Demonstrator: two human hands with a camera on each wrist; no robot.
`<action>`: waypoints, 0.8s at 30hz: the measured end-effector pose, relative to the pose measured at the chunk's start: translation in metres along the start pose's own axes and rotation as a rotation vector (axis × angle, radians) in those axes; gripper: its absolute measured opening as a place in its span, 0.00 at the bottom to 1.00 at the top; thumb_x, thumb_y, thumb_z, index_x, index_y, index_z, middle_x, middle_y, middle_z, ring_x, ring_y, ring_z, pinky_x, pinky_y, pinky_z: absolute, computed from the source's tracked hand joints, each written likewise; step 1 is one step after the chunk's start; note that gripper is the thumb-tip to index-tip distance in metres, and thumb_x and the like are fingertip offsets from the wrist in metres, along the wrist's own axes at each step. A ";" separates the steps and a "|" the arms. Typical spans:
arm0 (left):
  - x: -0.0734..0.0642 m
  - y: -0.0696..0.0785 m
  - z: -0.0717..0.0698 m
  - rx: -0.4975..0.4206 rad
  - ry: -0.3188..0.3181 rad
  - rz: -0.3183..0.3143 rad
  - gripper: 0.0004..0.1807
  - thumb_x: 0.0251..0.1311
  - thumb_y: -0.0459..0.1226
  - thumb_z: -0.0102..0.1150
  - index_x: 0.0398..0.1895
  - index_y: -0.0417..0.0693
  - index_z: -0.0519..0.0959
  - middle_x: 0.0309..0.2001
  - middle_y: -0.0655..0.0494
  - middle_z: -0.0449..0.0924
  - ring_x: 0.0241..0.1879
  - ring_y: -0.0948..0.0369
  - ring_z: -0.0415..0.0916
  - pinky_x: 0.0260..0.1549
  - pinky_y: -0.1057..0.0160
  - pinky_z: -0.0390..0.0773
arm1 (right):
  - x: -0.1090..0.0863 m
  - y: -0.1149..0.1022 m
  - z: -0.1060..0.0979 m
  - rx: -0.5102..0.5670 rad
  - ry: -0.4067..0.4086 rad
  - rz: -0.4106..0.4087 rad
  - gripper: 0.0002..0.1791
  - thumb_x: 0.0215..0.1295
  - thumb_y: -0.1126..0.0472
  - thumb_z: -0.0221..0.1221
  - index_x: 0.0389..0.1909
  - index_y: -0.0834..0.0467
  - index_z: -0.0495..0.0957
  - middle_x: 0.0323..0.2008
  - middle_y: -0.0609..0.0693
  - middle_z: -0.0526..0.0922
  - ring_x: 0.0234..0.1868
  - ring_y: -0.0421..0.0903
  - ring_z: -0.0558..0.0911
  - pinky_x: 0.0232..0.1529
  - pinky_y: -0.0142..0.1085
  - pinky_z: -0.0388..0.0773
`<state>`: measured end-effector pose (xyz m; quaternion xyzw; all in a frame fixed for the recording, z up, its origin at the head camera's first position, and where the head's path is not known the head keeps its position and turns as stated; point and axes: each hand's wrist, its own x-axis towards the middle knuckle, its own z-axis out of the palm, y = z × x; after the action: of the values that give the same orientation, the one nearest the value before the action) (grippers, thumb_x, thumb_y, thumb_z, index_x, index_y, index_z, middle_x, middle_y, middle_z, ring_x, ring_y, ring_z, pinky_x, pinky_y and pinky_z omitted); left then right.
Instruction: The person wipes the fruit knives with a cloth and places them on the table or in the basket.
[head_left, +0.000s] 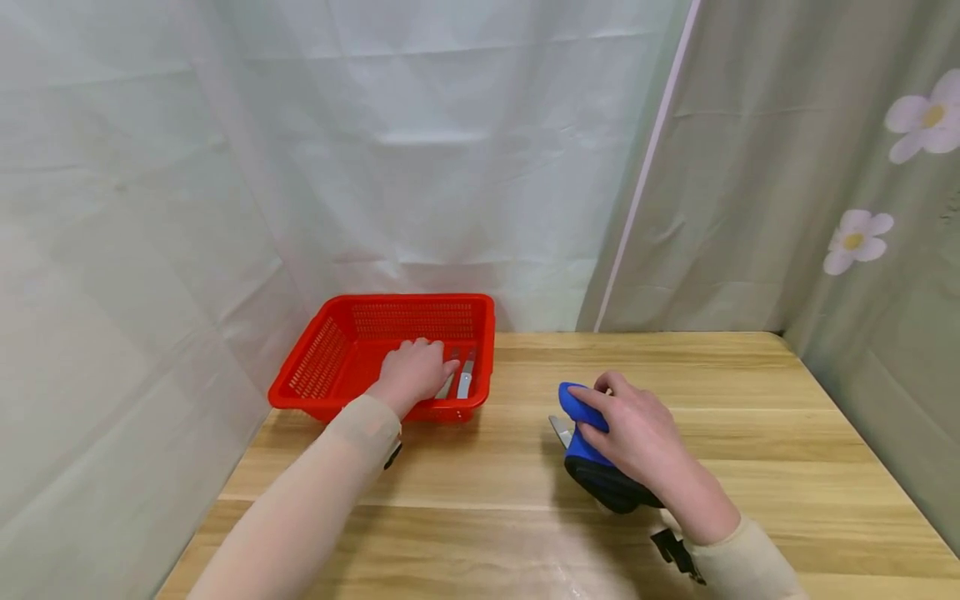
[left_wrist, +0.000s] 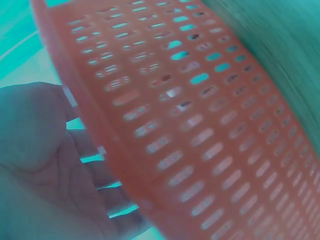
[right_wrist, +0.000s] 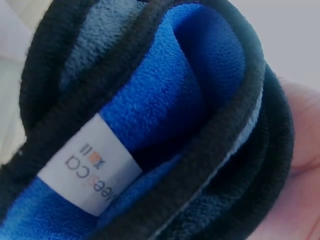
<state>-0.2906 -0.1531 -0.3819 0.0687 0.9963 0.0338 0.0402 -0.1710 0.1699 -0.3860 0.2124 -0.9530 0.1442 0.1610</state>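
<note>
My left hand point(head_left: 414, 371) reaches over the front rim into the red plastic basket point(head_left: 300, 354), above some knives. One knife with a pale grey handle point(head_left: 465, 382) lies inside along the right wall, and another point(head_left: 446, 388) lies partly under the hand. In the left wrist view, the fingers point(left_wrist: 92, 145) are spread apart behind the basket's slotted wall, their tips hidden. Over the table, my right hand point(head_left: 637, 429) grips a folded blue cloth point(head_left: 581, 408) with black edging and a white tag point(right_wrist: 90, 165). A metal blade point(head_left: 560, 430) sticks out of the cloth's left side.
The basket stands at the back left of the wooden table point(head_left: 495, 517). Pale curtains point(head_left: 450, 167) hang behind and at both sides, with flower prints point(head_left: 858, 242) on the right one.
</note>
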 end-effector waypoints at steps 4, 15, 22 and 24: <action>-0.014 0.004 -0.005 0.025 0.064 0.045 0.32 0.77 0.55 0.64 0.70 0.41 0.78 0.64 0.40 0.80 0.61 0.42 0.77 0.63 0.37 0.79 | -0.004 0.005 -0.004 -0.007 0.008 0.002 0.27 0.65 0.59 0.79 0.66 0.53 0.88 0.48 0.54 0.81 0.32 0.51 0.80 0.35 0.48 0.81; -0.040 0.021 -0.010 0.103 0.176 0.150 0.40 0.74 0.57 0.67 0.79 0.42 0.72 0.77 0.38 0.72 0.76 0.37 0.67 0.70 0.33 0.72 | -0.012 0.016 -0.010 -0.021 0.011 0.033 0.27 0.65 0.59 0.79 0.65 0.53 0.88 0.47 0.55 0.81 0.30 0.50 0.79 0.30 0.46 0.79; -0.056 0.036 -0.012 0.113 0.221 0.220 0.38 0.78 0.56 0.63 0.80 0.44 0.71 0.78 0.40 0.71 0.77 0.38 0.67 0.71 0.35 0.71 | -0.018 0.024 -0.013 -0.032 -0.003 0.064 0.28 0.65 0.59 0.79 0.66 0.54 0.88 0.48 0.56 0.80 0.29 0.49 0.78 0.28 0.43 0.77; -0.059 0.040 -0.011 0.131 0.240 0.242 0.37 0.79 0.56 0.62 0.80 0.44 0.71 0.78 0.39 0.72 0.77 0.38 0.68 0.71 0.35 0.71 | -0.020 0.025 -0.014 -0.039 -0.014 0.075 0.28 0.65 0.58 0.78 0.66 0.54 0.87 0.49 0.57 0.80 0.28 0.49 0.77 0.28 0.43 0.77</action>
<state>-0.2276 -0.1229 -0.3640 0.1859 0.9785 -0.0184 -0.0879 -0.1619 0.2036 -0.3854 0.1744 -0.9640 0.1303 0.1530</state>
